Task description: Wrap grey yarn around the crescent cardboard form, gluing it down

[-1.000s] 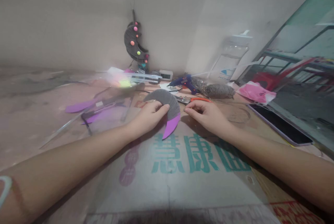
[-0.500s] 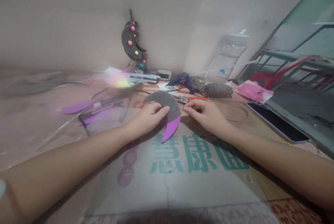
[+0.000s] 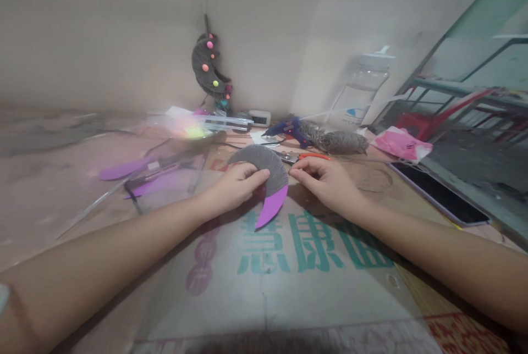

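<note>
A purple crescent point(image 3: 277, 200), wound with grey yarn over most of its length, is tilted above the cardboard with its bare purple tip pointing down. My left hand point(image 3: 233, 188) grips its inner side, thumb on top of the windings; the fingers beneath are hidden. Close by the crescent's outer right edge, my right hand point(image 3: 325, 183) is closed in a pinch on the grey yarn, whose strand barely shows. Just behind that hand lie scissors point(image 3: 315, 156) with orange handles. A skein of grey yarn point(image 3: 342, 143) rests farther back.
A blue glue gun point(image 3: 289, 130), clear glue sticks point(image 3: 231, 122) and a small digital clock point(image 3: 260, 118) sit near the wall. To the right are a water bottle point(image 3: 363, 87), pink packet point(image 3: 402, 144) and phone point(image 3: 441, 193). Purple pieces point(image 3: 121, 170) lie left. A decorated crescent point(image 3: 201, 68) hangs behind.
The crescent has shifted slightly right and turned a little in my left hand, its purple tip now lower. My right hand stays almost in place, still pinched.
</note>
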Action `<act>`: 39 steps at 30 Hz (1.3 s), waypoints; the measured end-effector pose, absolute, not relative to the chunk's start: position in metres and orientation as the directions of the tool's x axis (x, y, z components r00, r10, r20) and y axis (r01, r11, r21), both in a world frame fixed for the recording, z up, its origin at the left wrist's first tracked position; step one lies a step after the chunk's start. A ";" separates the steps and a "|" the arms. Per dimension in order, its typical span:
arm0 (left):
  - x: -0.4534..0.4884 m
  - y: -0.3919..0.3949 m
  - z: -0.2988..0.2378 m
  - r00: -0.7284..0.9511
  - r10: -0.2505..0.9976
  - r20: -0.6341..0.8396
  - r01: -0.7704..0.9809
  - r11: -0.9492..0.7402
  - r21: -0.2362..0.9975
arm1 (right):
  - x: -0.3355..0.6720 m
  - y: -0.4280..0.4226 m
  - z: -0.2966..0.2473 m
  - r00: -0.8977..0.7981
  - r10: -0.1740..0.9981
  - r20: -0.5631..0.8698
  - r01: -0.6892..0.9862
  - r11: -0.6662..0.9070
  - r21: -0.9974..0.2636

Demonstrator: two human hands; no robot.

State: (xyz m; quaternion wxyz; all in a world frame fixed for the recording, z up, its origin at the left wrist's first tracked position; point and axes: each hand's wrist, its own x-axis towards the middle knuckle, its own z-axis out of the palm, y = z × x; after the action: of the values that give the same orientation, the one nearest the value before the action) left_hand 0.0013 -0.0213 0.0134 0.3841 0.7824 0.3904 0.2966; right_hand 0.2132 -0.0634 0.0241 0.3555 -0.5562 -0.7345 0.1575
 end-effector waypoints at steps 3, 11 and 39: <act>0.002 -0.022 0.014 0.501 0.851 0.156 0.334 -0.356 0.873 | 0.214 -0.063 0.023 -0.148 0.930 0.336 0.701 0.338 -0.628; 0.002 -0.023 0.011 0.455 0.889 0.044 0.115 -0.107 0.988 | 0.214 -0.059 0.021 -0.219 0.931 0.293 0.693 0.360 -0.625; 0.000 -0.024 0.013 0.440 0.882 0.167 0.421 -0.367 0.830 | 0.195 -0.074 0.031 -0.146 0.989 0.037 0.371 0.089 -0.924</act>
State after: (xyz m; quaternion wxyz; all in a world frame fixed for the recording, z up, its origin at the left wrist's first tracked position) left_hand 0.0001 -0.0236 0.0126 0.3675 0.7647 0.4261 0.3140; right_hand 0.1948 -0.0739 0.0306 0.3753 -0.5347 -0.6355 0.4115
